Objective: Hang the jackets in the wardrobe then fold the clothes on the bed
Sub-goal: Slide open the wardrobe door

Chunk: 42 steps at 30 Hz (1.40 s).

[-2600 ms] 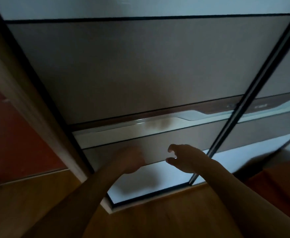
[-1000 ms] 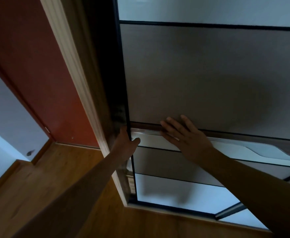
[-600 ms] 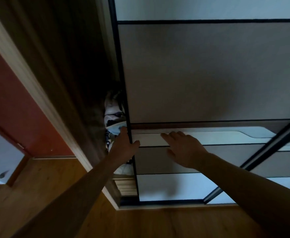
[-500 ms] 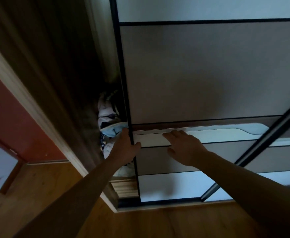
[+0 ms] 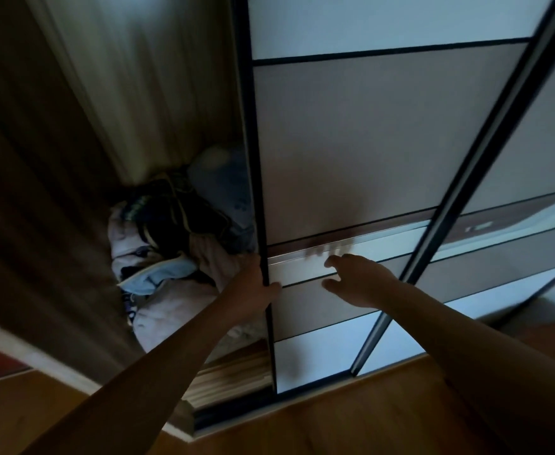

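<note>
At left, inside the open bay of the wardrobe (image 5: 138,93), a heap of clothes (image 5: 171,267) above some wooden slats (image 5: 233,376). Right of the heap, the sliding door (image 5: 351,152); further right, a second door (image 5: 539,133). Left hand (image 5: 253,290) round the sliding door's left edge, right hand (image 5: 358,280) just beside it before the door's face (touching or apart, unclear). Floor (image 5: 335,428) in front of the wardrobe.

Clothes heap (image 5: 171,264), seemingly on wardrobe shelf (image 5: 236,372)

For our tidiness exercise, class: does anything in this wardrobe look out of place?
A crumpled heap of clothes lies inside the wardrobe, left of the sliding door whose edge the left hand grips, neither hung nor folded.
</note>
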Available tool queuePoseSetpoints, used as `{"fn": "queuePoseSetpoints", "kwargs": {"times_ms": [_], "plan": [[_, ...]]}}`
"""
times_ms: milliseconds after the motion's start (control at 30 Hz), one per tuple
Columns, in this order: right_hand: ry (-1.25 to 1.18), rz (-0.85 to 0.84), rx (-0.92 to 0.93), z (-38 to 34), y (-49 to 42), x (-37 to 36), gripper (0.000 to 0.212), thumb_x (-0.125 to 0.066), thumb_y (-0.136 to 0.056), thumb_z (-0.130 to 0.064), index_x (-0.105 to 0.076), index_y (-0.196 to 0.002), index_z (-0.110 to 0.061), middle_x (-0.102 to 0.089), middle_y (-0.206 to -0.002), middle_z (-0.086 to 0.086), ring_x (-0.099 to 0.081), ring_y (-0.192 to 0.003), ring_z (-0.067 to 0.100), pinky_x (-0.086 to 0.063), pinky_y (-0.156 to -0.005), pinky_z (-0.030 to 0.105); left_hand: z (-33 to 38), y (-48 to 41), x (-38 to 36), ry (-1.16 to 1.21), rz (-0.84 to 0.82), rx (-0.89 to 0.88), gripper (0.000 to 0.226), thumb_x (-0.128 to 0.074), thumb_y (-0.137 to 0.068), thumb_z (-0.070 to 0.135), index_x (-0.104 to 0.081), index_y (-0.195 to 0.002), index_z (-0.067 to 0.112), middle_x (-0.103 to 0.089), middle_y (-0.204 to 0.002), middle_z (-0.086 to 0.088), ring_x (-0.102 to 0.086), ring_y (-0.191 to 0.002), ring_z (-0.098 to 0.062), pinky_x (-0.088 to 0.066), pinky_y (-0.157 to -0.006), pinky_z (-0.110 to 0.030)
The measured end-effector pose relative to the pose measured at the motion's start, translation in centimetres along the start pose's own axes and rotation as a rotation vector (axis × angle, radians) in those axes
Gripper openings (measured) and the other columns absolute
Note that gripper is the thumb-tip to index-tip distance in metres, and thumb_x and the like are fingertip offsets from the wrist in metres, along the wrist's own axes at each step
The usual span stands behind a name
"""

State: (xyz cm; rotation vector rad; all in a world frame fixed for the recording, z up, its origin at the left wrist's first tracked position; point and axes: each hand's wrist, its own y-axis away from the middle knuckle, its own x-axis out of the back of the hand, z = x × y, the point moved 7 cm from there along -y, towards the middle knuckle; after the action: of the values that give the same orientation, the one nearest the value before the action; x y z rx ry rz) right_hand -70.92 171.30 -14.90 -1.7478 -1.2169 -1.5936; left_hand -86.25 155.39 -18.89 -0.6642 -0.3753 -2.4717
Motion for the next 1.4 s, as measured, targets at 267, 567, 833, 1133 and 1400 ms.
{"fn": "queuePoseSetpoints", "kwargs": {"times_ms": [267,567,833,1133,1400], "plan": [[-0.042,0.056,-0.125,8.2,1.3,2.2,0.053,-0.049,-0.097,-0.053,-0.046,-0.143,-0.026,-0.059,-0.139,0.002,-0.056,-0.125,0.022,-0.046,-0.101,0.04,4.5,-4.6,-6.7,-0.062,-0.091,-0.014,0.059,-0.067,-0.08,0.043,-0.034,-0.125,0.023,-0.061,-0.113,0.003,-0.063,-0.103,-0.015,-0.057,-0.089,-0.036],[-0.081,0.088,-0.18,15.4,1.7,4.6,0.052,-0.051,-0.097,-0.053,-0.047,-0.142,-0.026,-0.061,-0.137,0.002,-0.059,-0.122,0.023,-0.048,-0.1,0.042,9.7,-8.6,-13.5,-0.156,-0.172,-0.059,0.062,-0.062,-0.096,0.032,-0.028,-0.146,0.018,-0.049,-0.121,0.008,-0.05,-0.101,-0.005,-0.041,-0.081,-0.017],[-0.105,0.089,-0.221,21.2,2.2,5.7,0.034,-0.051,-0.098,-0.046,-0.063,-0.119,-0.022,-0.069,-0.114,0.002,-0.065,-0.101,0.02,-0.054,-0.09,0.039,14.4,-11.6,-18.9,-0.186,-0.212,-0.121,0.067,-0.062,-0.096,0.034,-0.027,-0.152,0.019,-0.048,-0.127,0.01,-0.045,-0.097,0.003,-0.031,-0.065,0.0],[-0.122,0.1,-0.168,24.8,3.0,6.7,0.038,-0.053,-0.1,-0.045,-0.062,-0.128,-0.022,-0.065,-0.131,0.003,-0.061,-0.12,0.022,-0.05,-0.098,0.04,18.0,-13.4,-22.7,-0.24,-0.204,-0.138,0.057,-0.06,-0.096,0.023,-0.036,-0.147,0.016,-0.059,-0.132,-0.006,-0.058,-0.111,-0.017,-0.05,-0.096,-0.032],[-0.122,0.008,-0.065,22.7,1.9,6.2,0.036,-0.053,-0.099,-0.046,-0.063,-0.122,-0.02,-0.068,-0.12,0.004,-0.065,-0.107,0.02,-0.054,-0.094,0.041,17.0,-12.0,-21.3,-0.275,-0.265,-0.088,0.066,-0.059,-0.101,0.023,-0.015,-0.15,0.03,-0.036,-0.132,0.01,-0.039,-0.115,-0.005,-0.026,-0.072,0.011]]}}
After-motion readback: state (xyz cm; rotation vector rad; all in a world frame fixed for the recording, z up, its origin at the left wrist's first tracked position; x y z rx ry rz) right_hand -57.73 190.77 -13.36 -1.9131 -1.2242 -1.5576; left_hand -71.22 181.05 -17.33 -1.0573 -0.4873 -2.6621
